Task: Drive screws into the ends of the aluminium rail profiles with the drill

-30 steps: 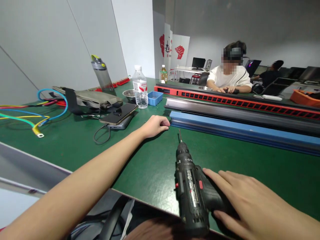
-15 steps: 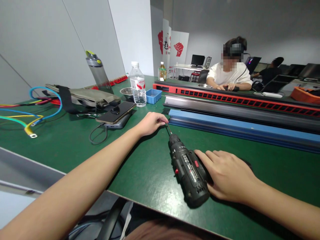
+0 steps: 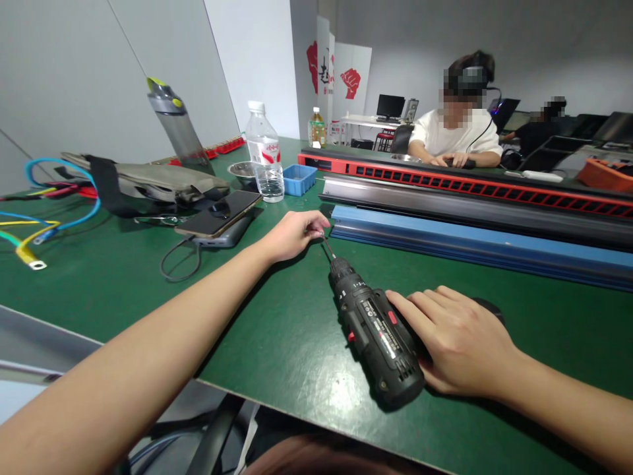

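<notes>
Green table (head view): bench surface (image 3: 277,316) carrying all parts; the blue rail (image 3: 445,241) lies across it and serves as reference for every place below.
Power drill: black body (image 3: 378,336), on the near side of the blue rail, turned on its side; whether the table bears its weight I cannot tell.
Right hand: mine (image 3: 455,336), nearer to me than the blue rail, wrapped around the drill's handle, presumably so one grip both aims and supports it; the trigger is hidden.
Drill bit: slim shaft (image 3: 327,247), directed just past the left end of the blue rail, toward my other hand.
Left hand: mine (image 3: 297,232), beside the rail's left end, fingers curled and thumb close to the bit's tip, probably to steady or guide it; whether they pinch the tip or a small part I cannot tell.
Grey rail: profile (image 3: 395,198) just beyond the blue rail and roughly parallel, an arrangement that likely leaves the near side free for handling.
Red-edged strip: slotted length (image 3: 425,177), beyond both rails.
Blue tray: small container (image 3: 301,187), past the blue rail's left end, seemingly set aside within reach.
Water bottle: upright (image 3: 266,155), left of that tray.
</notes>
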### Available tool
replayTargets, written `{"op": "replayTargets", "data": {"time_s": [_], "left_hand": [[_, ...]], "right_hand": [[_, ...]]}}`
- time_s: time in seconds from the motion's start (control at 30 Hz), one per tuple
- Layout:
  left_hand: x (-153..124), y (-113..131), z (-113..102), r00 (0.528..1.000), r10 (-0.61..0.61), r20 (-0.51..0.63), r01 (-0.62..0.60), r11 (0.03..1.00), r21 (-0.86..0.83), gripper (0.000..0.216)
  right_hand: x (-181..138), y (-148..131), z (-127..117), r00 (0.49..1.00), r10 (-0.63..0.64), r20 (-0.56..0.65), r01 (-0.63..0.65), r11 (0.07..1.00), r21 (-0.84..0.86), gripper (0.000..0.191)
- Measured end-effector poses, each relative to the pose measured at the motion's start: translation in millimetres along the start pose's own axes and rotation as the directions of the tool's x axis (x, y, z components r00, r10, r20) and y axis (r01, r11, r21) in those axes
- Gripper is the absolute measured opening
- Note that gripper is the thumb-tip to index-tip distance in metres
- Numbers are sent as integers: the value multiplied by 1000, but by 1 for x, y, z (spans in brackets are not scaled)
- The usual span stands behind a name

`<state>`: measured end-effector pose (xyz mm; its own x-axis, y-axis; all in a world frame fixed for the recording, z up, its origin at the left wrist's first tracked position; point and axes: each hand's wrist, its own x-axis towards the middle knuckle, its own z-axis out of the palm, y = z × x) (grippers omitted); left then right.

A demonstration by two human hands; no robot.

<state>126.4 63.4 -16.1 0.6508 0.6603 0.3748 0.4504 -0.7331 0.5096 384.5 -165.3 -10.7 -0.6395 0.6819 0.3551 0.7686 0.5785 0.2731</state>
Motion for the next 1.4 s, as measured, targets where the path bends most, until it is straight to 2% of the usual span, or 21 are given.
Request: {"op": "replayTargets", "data": {"time_s": [0.33,0.53,0.9,1.17,1.4], "left_hand": [[-1,7,-4,997,43,67,-42,999,-11,18],[1,3,0,1000,-7,7,8,995,-99,18],[4,0,2,995,-93,35,98,972,-212,25],[5,5,-3,994,-105,39,109,988,-106,25],[4,-3,-12,991,-120,-62,130,973,191,26]], "right_hand": [[0,1,0,1000,4,13,-4,1000,9,53],[0,2,0,1000,-9,14,8,1000,9,53],[-1,2,0,1000,-6,14,6,1000,3,53],[0,1,-1,1000,-1,15,1,1000,16,55],[-1,1,-1,999,17,40,-17,1000,23,56]]}}
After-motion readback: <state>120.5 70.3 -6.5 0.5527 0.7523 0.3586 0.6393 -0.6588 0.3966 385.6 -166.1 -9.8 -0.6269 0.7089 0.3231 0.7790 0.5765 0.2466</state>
